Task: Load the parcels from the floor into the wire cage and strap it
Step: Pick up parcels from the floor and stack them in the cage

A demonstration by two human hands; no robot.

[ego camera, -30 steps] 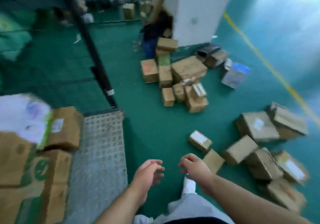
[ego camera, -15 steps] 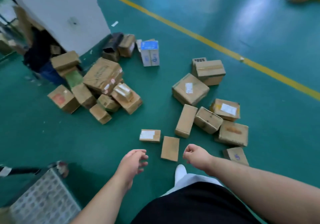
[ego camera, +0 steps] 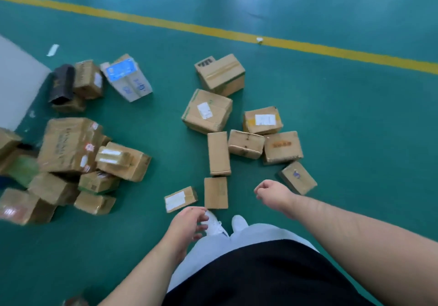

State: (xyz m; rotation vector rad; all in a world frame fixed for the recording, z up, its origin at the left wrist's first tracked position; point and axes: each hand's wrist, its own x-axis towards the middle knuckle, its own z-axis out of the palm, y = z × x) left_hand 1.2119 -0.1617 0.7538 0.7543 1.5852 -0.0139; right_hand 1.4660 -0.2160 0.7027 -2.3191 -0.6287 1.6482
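One labelled parcel (ego camera: 180,198) just beyond left hand (ego camera: 187,222), seemingly untouched.

Many brown cardboard boxes (ego camera: 207,111) lie on the green floor (ego camera: 355,139). A yellow line (ego camera: 213,30) is painted behind them. A small brown box with a white label (ego camera: 180,198) and a plain flat brown box (ego camera: 216,192) lie side by side, just in front of the white shoes (ego camera: 239,222). The left hand (ego camera: 187,222) hangs loose and holds nothing. The right hand (ego camera: 272,190) is curled up and holds nothing.
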